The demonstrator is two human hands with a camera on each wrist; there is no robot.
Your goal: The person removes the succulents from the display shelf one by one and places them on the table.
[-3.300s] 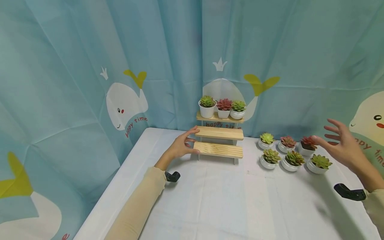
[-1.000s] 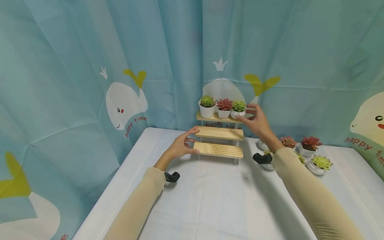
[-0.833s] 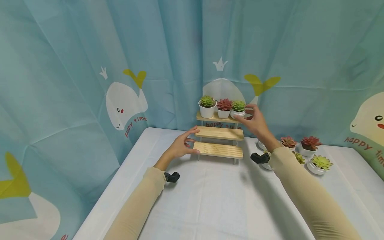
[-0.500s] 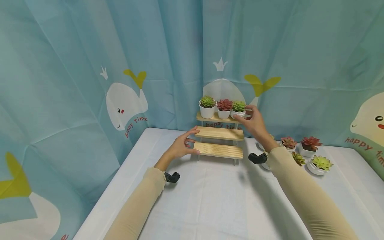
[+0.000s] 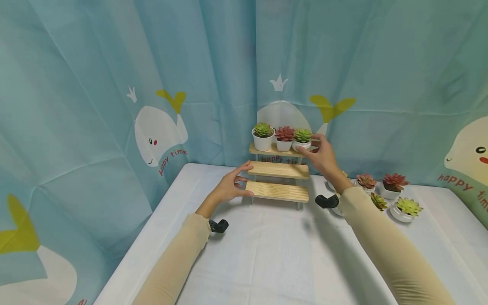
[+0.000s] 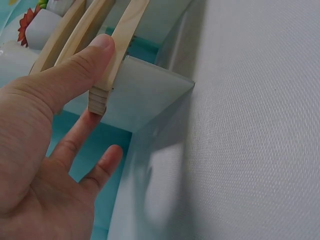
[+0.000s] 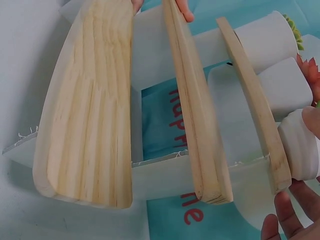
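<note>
A three-tier wooden plant stand [image 5: 278, 170] stands at the back of the table. My left hand [image 5: 228, 186] grips its left end; in the left wrist view the thumb [image 6: 82, 67] presses on the lowest plank and a fingertip touches that plank's end. Three potted succulents line the top tier: a green one [image 5: 263, 142], a red one [image 5: 284, 134] and a green one in a round white pot [image 5: 303, 136] at the right end. My right hand [image 5: 324, 157] holds this last pot between thumb and fingers. In the right wrist view the white pot [image 7: 298, 145] sits on the top plank.
Several more potted succulents stand on the right of the table, partly hidden by my right forearm; a red one [image 5: 395, 182] and a green one [image 5: 408, 206] show fully. A blue curtain [image 5: 213, 63] with whale prints hangs behind. White cloth [image 5: 274, 254] covers the table.
My right hand has moved left from above the table pots to the top tier, where it took hold of the right-hand pot. Over the last half second almost nothing moves. The left hand stays.
</note>
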